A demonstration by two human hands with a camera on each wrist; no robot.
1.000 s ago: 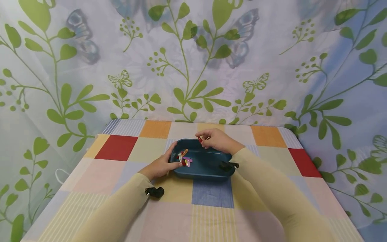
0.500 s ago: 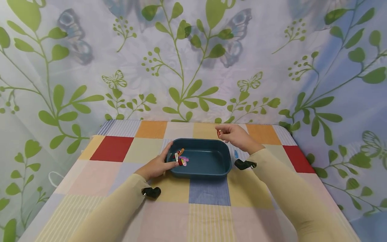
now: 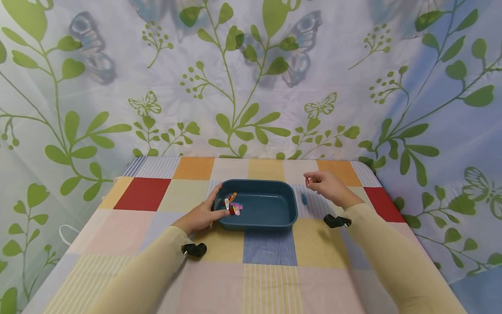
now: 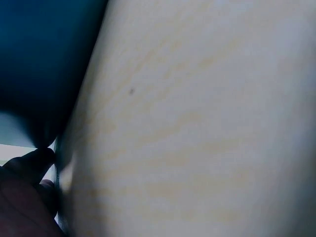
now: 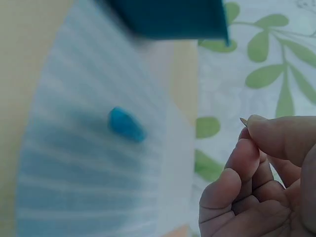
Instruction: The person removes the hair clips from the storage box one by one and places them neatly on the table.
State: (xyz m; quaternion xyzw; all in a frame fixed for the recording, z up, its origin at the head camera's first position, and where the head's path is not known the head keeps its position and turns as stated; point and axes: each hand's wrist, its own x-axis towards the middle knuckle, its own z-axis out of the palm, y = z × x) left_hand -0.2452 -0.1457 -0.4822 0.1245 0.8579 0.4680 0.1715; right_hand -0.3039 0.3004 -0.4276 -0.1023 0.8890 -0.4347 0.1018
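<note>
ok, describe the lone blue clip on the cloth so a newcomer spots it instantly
Start at the dark teal tray in the middle of the checked tablecloth. Just off its right side, on a pale striped patch, lies one small blue clip, below the right hand. Unlike the coloured clips piled inside the tray, it lies alone outside it.

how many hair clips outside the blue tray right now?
2. A small red hair clip is pinched in the right hand; a small blue teardrop hair clip lies on the checked tablecloth right of the dark blue plastic tray. Others may be hidden.
</note>
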